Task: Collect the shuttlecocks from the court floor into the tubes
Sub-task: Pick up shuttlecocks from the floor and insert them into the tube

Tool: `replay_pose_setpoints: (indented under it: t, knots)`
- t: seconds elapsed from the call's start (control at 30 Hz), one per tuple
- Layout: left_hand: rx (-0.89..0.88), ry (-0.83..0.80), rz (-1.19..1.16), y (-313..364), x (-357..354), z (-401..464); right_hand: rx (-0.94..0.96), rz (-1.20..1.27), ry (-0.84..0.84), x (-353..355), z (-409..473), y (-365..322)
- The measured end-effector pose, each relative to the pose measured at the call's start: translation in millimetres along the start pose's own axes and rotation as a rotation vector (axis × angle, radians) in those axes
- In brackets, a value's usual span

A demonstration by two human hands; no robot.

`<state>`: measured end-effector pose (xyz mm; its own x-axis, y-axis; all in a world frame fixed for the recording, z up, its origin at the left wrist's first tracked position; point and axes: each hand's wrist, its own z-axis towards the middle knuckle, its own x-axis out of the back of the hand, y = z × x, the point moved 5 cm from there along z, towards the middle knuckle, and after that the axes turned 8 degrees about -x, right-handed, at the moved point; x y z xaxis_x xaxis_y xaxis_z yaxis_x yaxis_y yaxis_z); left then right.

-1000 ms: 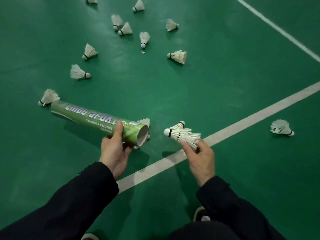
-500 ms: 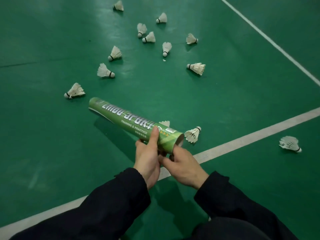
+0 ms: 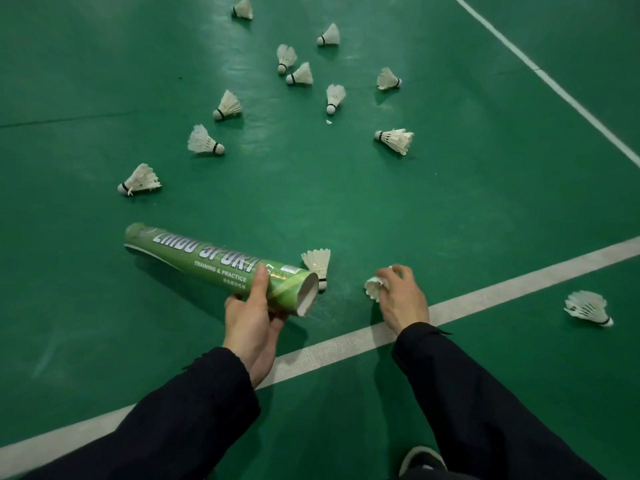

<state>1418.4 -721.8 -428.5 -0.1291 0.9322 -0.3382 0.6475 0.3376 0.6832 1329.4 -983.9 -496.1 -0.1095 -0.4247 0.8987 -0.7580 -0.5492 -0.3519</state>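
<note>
One tube, mouth lower-right, base upper-left | left hand grips it | right hand pinches shuttlecock

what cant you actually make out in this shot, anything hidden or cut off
- Inside of the green tube, head view: its mouth is turned aside, so how many shuttlecocks it holds is hidden.
- Shuttlecock under the right hand: the fingers cover its cork end.
- Shuttlecock behind the tube mouth: the rim partly hides it.
- Shoe: cut off by the bottom edge.
</note>
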Motion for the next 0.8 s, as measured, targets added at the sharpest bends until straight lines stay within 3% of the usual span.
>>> replay_pose_setpoints:
  t: [0.1,0.2,0.27,0.33,0.47,0.53,0.6,0.67,0.8]
  knots:
    - [-0.064,0.026,0.008,4.6,0.6,3.1,-0.089,0.526,0.094,26.5,-19.4,-7.9]
    - [-0.098,0.040,0.006,5.9,-3.0,4.1,-0.018,0.983,-0.028,53.4,-62.4,-42.2]
    - [-0.079,0.036,0.005,1.6,-7.7,2.4,0.082,0.999,-0.176,53.5,-85.2,-68.8]
    - [-0.053,0.014,0.012,-5.5,-12.9,-1.8,0.058,0.963,-0.242,41.8,-95.4,-86.4]
    - [-0.044,-0.012,0.016,-9.1,-14.6,-9.6,-0.073,0.739,-0.047,30.8,-94.9,-98.5]
    - [-0.058,-0.015,-0.008,-3.6,-12.7,-9.4,-0.074,0.760,0.019,32.5,-98.0,-96.6]
    - [-0.074,-0.009,-0.039,2.0,-11.5,-8.3,0.089,0.843,0.082,39.8,-107.2,-98.4]
    - [-0.098,0.012,-0.055,4.7,-10.7,-5.8,0.296,0.776,0.064,43.3,-117.9,-106.4]
    - [-0.115,0.025,-0.011,1.0,-13.3,-7.4,0.484,0.592,-0.172,30.8,-124.7,-125.9]
